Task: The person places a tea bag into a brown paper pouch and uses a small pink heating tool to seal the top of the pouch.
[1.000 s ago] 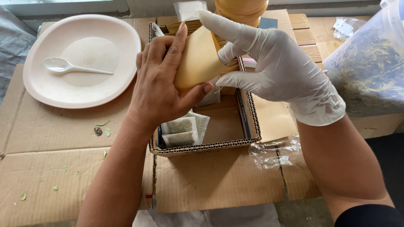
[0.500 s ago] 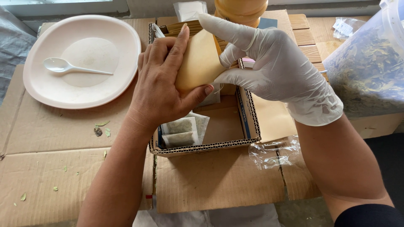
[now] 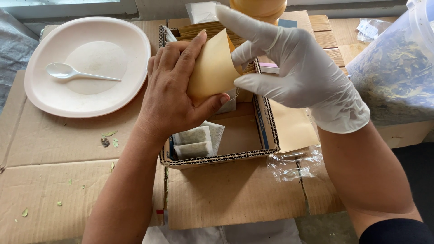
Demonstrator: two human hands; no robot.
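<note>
My bare left hand (image 3: 174,88) grips a small tan paper envelope (image 3: 212,68) and holds it up over a shallow cardboard box (image 3: 212,158). My right hand (image 3: 294,72), in a white glove, has its fingers at the envelope's open mouth; thumb and index finger are spread around its edge. Inside the box lie several filled tea sachets (image 3: 194,138), and a stack of tan envelopes (image 3: 199,29) stands at its far end.
A white plate (image 3: 131,49) with a white plastic spoon (image 3: 74,72) sits at the left on flattened cardboard (image 3: 68,180). A clear tub of dried leaves (image 3: 398,68) stands at the right. Another tan envelope (image 3: 291,126) and crumpled clear plastic (image 3: 294,165) lie beside the box.
The envelope has tilted slightly and its mouth is held wider by my gloved right fingers. Both hands stay in nearly the same place.
</note>
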